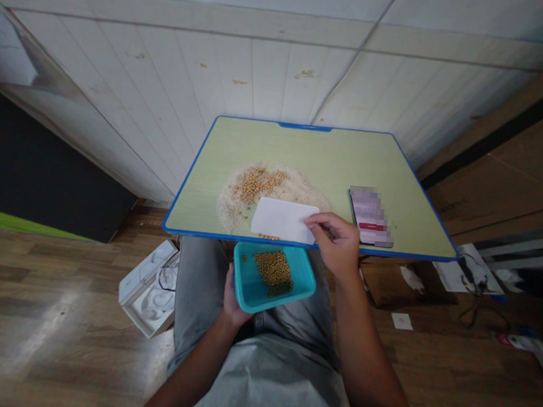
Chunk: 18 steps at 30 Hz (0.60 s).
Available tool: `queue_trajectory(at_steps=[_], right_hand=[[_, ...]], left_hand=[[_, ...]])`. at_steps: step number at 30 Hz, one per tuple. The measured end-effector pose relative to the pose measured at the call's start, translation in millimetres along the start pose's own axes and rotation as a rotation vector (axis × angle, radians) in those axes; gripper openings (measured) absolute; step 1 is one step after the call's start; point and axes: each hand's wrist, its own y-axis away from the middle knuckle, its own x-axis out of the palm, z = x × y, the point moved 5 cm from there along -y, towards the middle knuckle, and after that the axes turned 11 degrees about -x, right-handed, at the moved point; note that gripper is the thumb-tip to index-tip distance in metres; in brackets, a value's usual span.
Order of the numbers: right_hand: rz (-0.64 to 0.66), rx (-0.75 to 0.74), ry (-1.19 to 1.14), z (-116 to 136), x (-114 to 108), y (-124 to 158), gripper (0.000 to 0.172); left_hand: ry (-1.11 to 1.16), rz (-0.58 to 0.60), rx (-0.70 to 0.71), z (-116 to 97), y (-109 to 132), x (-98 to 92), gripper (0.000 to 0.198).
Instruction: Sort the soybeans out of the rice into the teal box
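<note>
My left hand [234,297] is closed on the left side of a teal plastic container [299,300], held over my lap just below the table edge. Inside it lies a heap of yellow soybeans [273,272]. A white card [282,218] is pinched by its right end in my right hand [337,236], low over the near edge of the table. A few soybeans show along the card's lower edge. Behind the card, more soybeans [257,184] lie on a spread of white rice [227,208]; the card hides part of it.
The small table [349,153] has a pale green top and blue rim. A phone [370,216] lies on its right side. White panelled wall [266,73] stands behind. An open white box [148,294] sits on the floor at left, a cardboard box [396,283] at right.
</note>
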Motion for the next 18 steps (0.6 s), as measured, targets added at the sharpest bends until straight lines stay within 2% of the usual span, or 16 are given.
queue_trajectory(at_steps=[6, 10, 18], right_hand=[[-0.007, 0.002, -0.009, -0.5, 0.6, -0.6, 0.011], [-0.012, 0.014, -0.002, -0.4, 0.9, -0.4, 0.013], [-0.010, 0.014, -0.002, -0.8, 0.7, 0.6, 0.012]], left_hand=[[-0.002, 0.025, -0.009, 1.9, 1.7, -4.3, 0.074], [-0.015, -0.038, 0.005, 0.8, -0.5, -7.8, 0.074], [-0.008, -0.023, 0.009, 0.9, -2.0, 0.3, 0.074]])
